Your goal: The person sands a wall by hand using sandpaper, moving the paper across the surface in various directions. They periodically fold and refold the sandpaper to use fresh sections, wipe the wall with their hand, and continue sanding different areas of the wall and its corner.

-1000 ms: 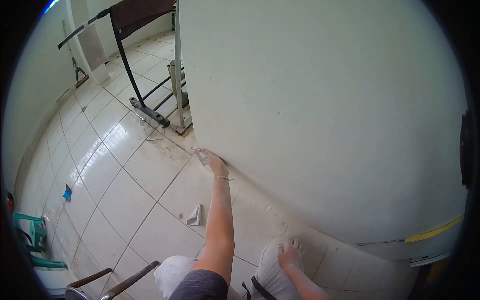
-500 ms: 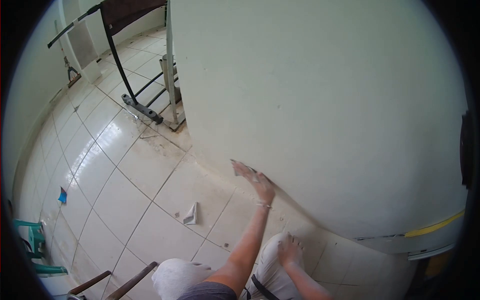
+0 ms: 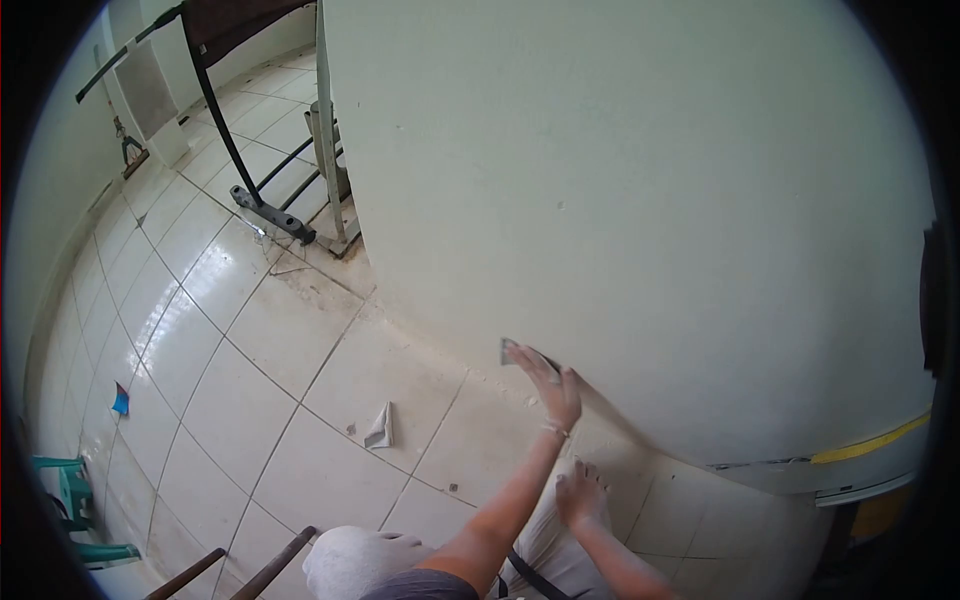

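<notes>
My left hand (image 3: 558, 388) presses a small grey sheet that looks like sandpaper (image 3: 506, 352) to the lower part of the pale wall (image 3: 640, 220). Its fingers lie over the sheet, and one edge sticks out past the fingertips. My right hand (image 3: 582, 498) rests on my knee in light trousers, fingers spread and holding nothing. On the tiles left of my left arm lies a folded whitish-grey piece (image 3: 380, 428), perhaps paper or sandpaper.
Light floor tiles (image 3: 270, 420) carry dust and specks near the wall base. A dark-framed rack (image 3: 270, 212) stands at the wall's far end. Green plastic furniture (image 3: 75, 495), brown bars (image 3: 270, 565) and a blue wrapper (image 3: 121, 399) are at left. Yellow tape (image 3: 870, 440) runs low at right.
My left hand has slid right and slightly down along the wall with the sandpaper. My right hand stays on the knee. The view has shifted a little.
</notes>
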A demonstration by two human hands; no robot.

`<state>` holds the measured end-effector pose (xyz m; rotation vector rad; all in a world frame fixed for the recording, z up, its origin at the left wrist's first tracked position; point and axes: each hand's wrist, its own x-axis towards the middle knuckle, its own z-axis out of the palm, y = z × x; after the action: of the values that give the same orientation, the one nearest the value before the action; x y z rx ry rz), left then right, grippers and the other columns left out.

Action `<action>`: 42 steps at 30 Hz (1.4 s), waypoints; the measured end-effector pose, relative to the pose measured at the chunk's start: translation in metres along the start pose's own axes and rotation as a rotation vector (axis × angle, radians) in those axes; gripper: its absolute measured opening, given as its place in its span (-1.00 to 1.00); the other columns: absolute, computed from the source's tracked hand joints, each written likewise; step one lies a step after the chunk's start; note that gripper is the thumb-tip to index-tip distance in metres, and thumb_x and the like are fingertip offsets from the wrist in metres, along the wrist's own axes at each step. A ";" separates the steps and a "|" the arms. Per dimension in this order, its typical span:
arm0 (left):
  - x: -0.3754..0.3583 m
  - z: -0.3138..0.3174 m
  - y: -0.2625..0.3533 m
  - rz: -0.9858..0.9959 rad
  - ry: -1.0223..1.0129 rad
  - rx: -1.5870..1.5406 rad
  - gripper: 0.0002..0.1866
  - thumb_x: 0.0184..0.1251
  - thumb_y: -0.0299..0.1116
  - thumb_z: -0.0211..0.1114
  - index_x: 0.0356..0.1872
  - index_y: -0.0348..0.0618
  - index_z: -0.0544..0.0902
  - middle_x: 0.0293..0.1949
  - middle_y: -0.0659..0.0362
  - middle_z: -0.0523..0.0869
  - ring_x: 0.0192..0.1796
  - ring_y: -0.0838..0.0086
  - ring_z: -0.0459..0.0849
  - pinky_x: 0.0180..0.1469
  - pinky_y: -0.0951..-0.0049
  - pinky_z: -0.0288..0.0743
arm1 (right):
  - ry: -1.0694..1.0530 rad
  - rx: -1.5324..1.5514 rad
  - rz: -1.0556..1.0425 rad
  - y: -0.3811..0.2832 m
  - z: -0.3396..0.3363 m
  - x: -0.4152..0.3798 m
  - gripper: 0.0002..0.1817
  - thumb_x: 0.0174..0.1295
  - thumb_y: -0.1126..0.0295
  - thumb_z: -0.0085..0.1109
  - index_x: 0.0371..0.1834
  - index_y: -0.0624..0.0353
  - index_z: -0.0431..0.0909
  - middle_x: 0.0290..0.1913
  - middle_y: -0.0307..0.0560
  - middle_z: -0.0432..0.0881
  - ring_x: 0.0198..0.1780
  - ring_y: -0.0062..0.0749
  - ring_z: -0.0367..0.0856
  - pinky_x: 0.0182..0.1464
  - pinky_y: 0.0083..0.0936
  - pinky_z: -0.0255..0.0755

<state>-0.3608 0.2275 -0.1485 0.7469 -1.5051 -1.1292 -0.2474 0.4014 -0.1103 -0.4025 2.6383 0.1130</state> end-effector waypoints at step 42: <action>0.114 -0.021 0.014 -0.183 0.415 -0.013 -0.13 0.68 0.22 -0.39 0.66 -0.33 -0.16 0.68 -0.21 -0.18 0.71 -0.06 -0.25 0.69 0.02 -0.29 | 0.064 0.147 -0.102 0.042 0.009 0.007 -0.32 0.41 -0.02 0.04 0.54 -0.02 0.29 0.47 0.11 0.41 0.36 0.22 0.47 0.41 0.11 0.31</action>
<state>-0.3669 0.1247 -0.0932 1.0550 -1.0959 -1.0378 -0.2622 0.4406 -0.1216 -0.4963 2.6612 -0.1280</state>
